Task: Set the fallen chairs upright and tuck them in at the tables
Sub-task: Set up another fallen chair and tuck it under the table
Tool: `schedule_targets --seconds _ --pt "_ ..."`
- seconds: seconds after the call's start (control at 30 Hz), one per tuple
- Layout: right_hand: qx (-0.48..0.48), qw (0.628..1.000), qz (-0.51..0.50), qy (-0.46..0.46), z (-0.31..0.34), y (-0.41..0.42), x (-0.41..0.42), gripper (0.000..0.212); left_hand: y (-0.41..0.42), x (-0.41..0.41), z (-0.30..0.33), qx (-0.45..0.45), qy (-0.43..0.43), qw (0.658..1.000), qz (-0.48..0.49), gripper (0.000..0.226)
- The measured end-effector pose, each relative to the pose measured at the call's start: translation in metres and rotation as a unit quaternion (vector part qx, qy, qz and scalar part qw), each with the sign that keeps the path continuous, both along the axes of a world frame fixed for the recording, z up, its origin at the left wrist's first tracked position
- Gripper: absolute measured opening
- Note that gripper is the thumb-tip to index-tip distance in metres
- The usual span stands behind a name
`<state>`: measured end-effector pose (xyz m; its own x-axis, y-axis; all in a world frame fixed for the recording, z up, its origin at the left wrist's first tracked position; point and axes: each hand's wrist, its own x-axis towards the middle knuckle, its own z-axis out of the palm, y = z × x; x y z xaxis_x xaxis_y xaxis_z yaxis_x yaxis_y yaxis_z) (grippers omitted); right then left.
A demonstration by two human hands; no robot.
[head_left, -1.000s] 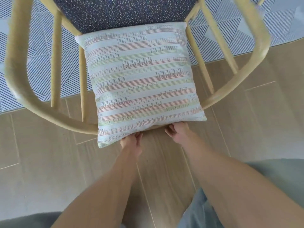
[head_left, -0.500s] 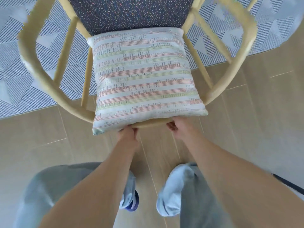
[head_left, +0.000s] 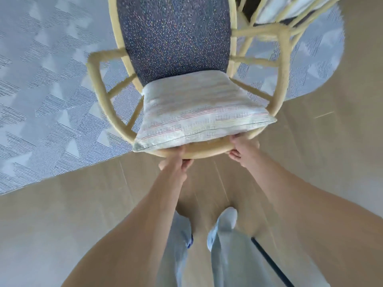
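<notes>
While both hands grip chair top rail, cushion leans (blurred).

Pale wood-plank floor in soft daylight, grey-blue rug with striped triangle pattern at left, its edge curving at upper right

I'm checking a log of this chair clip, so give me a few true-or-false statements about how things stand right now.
1. Both hands grip the chair's back rail. True: left hand, right hand.
2. The cushion lies on the floor. False: it rests against the chair's back.
3. The seat is dark and speckled. True.
4. The chair stands wholly on the rug. False: its back rail is over the bare floor.
5. No other chair shows. False: a second chair is at upper right.
</notes>
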<state>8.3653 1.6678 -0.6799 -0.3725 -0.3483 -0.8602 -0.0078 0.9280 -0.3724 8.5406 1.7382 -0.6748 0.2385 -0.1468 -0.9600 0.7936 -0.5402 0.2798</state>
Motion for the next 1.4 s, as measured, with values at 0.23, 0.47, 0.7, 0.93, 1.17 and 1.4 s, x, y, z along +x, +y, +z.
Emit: schedule_targets --seconds 0.23,0.47,0.7,0.93,1.17,1.4 --pt "-0.028 0.999 0.022 0.029 0.078 -0.094 0.039 0.033 -0.095 0.042 0.078 -0.031 0.003 0.998 -0.046 0.039" --pt "-0.061 0.994 0.091 -0.013 0.118 -0.195 0.065 0.037 -0.194 0.074 0.122 -0.04 -0.048 0.997 -0.05 0.045" --pt "-0.053 0.984 0.147 -0.088 0.143 -0.275 0.084 0.033 -0.266 0.098 0.15 -0.056 -0.051 0.994 -0.082 0.025" --pt "-0.037 0.98 0.167 -0.102 0.153 -0.321 0.1 0.027 -0.308 0.114 0.155 -0.059 -0.067 0.993 -0.072 0.022" --pt "-0.039 0.972 0.208 -0.107 0.153 -0.363 0.111 0.026 -0.346 0.127 0.15 -0.066 -0.086 0.993 -0.05 0.021" --pt "-0.03 0.967 0.228 -0.11 0.158 -0.371 0.109 0.026 -0.345 0.127 0.142 -0.051 -0.08 0.994 -0.052 0.024"
